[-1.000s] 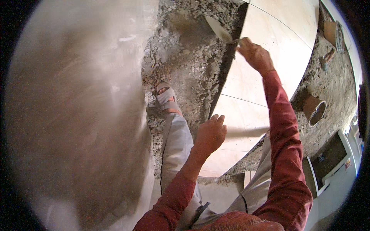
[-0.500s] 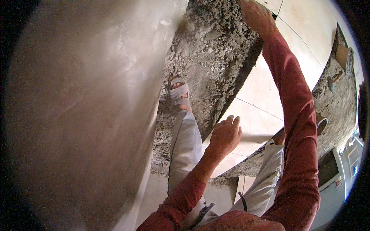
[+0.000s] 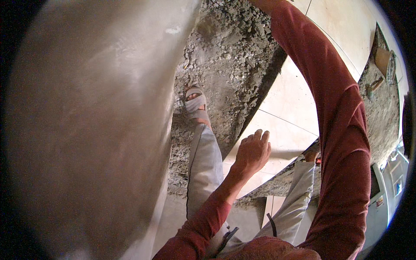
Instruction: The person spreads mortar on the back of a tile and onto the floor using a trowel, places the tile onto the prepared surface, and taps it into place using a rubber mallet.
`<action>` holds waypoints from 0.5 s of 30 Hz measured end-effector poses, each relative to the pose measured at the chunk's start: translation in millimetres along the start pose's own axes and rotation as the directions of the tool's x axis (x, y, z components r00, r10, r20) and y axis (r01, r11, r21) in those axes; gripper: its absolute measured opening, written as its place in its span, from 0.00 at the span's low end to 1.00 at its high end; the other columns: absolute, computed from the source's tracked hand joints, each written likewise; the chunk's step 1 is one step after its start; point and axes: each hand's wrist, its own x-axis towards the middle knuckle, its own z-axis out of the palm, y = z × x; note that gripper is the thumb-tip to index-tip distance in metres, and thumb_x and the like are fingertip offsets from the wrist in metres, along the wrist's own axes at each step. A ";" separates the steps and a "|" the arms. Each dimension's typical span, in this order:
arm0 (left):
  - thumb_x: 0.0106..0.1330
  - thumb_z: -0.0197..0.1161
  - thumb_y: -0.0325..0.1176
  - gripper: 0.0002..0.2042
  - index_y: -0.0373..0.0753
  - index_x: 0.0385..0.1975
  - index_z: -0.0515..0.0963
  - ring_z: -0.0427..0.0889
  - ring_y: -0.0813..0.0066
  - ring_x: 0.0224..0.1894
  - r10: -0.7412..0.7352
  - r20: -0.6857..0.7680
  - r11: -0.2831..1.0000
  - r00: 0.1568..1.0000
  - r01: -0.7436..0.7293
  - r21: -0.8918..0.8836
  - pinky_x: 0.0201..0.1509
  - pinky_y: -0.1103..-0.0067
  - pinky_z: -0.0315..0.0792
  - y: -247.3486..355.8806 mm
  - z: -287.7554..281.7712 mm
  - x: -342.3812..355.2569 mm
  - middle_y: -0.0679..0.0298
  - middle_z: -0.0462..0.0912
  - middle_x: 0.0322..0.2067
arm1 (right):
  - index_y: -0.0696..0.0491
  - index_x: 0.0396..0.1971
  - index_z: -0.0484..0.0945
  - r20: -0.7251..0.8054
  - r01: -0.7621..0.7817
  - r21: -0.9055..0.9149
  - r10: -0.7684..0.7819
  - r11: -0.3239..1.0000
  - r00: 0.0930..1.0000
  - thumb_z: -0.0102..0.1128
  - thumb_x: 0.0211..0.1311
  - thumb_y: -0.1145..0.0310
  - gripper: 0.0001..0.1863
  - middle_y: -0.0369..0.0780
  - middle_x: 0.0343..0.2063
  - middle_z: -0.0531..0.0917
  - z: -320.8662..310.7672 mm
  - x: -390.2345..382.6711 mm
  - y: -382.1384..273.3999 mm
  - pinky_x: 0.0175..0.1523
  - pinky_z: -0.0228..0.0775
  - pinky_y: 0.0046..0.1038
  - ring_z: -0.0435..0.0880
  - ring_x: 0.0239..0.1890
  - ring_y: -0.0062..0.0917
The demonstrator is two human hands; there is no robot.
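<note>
My left hand [image 3: 253, 151] is over a row of pale floor tiles [image 3: 288, 102], its fingers loosely bent and a little apart, with nothing seen in them. Whether it rests on the tile or hovers, I cannot tell. My right arm, in a red sleeve, stretches far forward along the tiles. Only the wrist and edge of my right hand [image 3: 265, 4] show at the top edge; its fingers are out of the picture. Left of the tile row lies a strip of rough, crumbly mortar bed [image 3: 232, 56].
A smooth grey wall [image 3: 95, 130] rises along the left. My sandalled foot [image 3: 196, 102] stands on the rubble beside it. Right of the tiles, bare rough ground [image 3: 381, 117] holds a bucket-like container [image 3: 383, 60] and a small tool [image 3: 375, 86]. A pale cabinet-like object [image 3: 378, 212] stands farther right.
My right arm has swung farther forward and left, taking most of the hand out past the top edge. My left hand has stayed nearly in place. The view has shifted slightly.
</note>
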 end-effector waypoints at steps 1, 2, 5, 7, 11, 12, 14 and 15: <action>0.66 0.57 0.33 0.17 0.30 0.50 0.70 0.81 0.52 0.40 -0.008 0.000 1.000 1.000 0.008 -0.022 0.44 0.62 0.75 0.8 3.5 0.6 0.48 0.77 0.40 | 0.55 0.41 0.82 0.013 -0.011 0.006 0.011 1.000 1.000 0.52 0.63 0.64 0.14 0.43 0.32 0.88 -1.1 -1.1 -1.4 0.37 0.80 0.37 0.89 0.34 0.34; 0.66 0.57 0.32 0.16 0.30 0.50 0.70 0.80 0.50 0.41 -0.015 0.000 0.999 1.000 0.015 -0.045 0.45 0.61 0.75 1.3 6.4 1.0 0.47 0.77 0.39 | 0.54 0.40 0.82 0.028 -0.023 0.011 0.023 1.000 0.999 0.52 0.63 0.64 0.14 0.43 0.33 0.88 -2.1 -3.0 -2.0 0.37 0.81 0.37 0.89 0.34 0.34; 0.66 0.57 0.32 0.16 0.29 0.50 0.70 0.80 0.50 0.41 -0.012 -0.011 1.000 1.000 0.011 -0.017 0.44 0.61 0.75 -2.4 6.0 4.0 0.47 0.77 0.39 | 0.53 0.39 0.83 0.090 -0.086 0.065 0.080 0.994 0.993 0.52 0.63 0.64 0.13 0.43 0.34 0.88 6.5 -6.5 13.7 0.38 0.81 0.38 0.89 0.36 0.36; 0.65 0.57 0.32 0.17 0.30 0.50 0.70 0.80 0.50 0.40 -0.038 0.013 0.999 0.999 0.038 0.011 0.43 0.61 0.76 -2.3 -2.2 5.7 0.48 0.77 0.39 | 0.52 0.39 0.82 0.142 -0.098 0.074 0.087 0.992 0.986 0.52 0.63 0.64 0.13 0.43 0.35 0.88 11.9 -17.9 30.4 0.39 0.81 0.39 0.88 0.38 0.36; 0.66 0.58 0.36 0.16 0.33 0.48 0.72 0.83 0.58 0.37 -0.048 -0.030 0.998 0.998 0.049 0.037 0.40 0.66 0.77 -10.6 -0.6 -2.9 0.50 0.78 0.40 | 0.52 0.42 0.80 0.249 -0.096 -0.007 0.095 0.995 0.964 0.51 0.64 0.65 0.12 0.43 0.36 0.87 -16.9 -61.4 36.5 0.41 0.80 0.40 0.88 0.40 0.37; 0.66 0.58 0.36 0.16 0.32 0.49 0.72 0.83 0.58 0.37 -0.048 -0.026 0.999 0.998 0.049 0.019 0.40 0.66 0.77 -10.2 -2.2 -4.0 0.50 0.78 0.40 | 0.52 0.42 0.79 0.278 -0.120 -0.046 0.128 0.992 0.952 0.50 0.64 0.65 0.12 0.43 0.36 0.87 -23.8 -74.7 41.6 0.41 0.80 0.40 0.88 0.40 0.37; 0.66 0.58 0.35 0.16 0.32 0.49 0.72 0.83 0.58 0.37 -0.037 -0.063 0.999 0.997 0.039 0.019 0.41 0.66 0.77 -14.0 -1.7 -4.7 0.50 0.78 0.41 | 0.52 0.43 0.79 0.295 -0.085 -0.043 0.094 0.995 0.951 0.50 0.64 0.66 0.12 0.43 0.35 0.87 -26.0 -97.1 56.0 0.40 0.80 0.38 0.88 0.38 0.36; 0.66 0.58 0.35 0.17 0.32 0.50 0.72 0.83 0.58 0.37 -0.028 -0.080 0.999 0.996 0.030 0.021 0.41 0.67 0.78 -14.8 -2.1 -6.3 0.50 0.78 0.41 | 0.53 0.43 0.78 0.303 -0.072 -0.042 0.082 0.996 0.949 0.50 0.64 0.67 0.12 0.43 0.35 0.87 -24.7 -107.9 68.5 0.40 0.80 0.37 0.88 0.37 0.36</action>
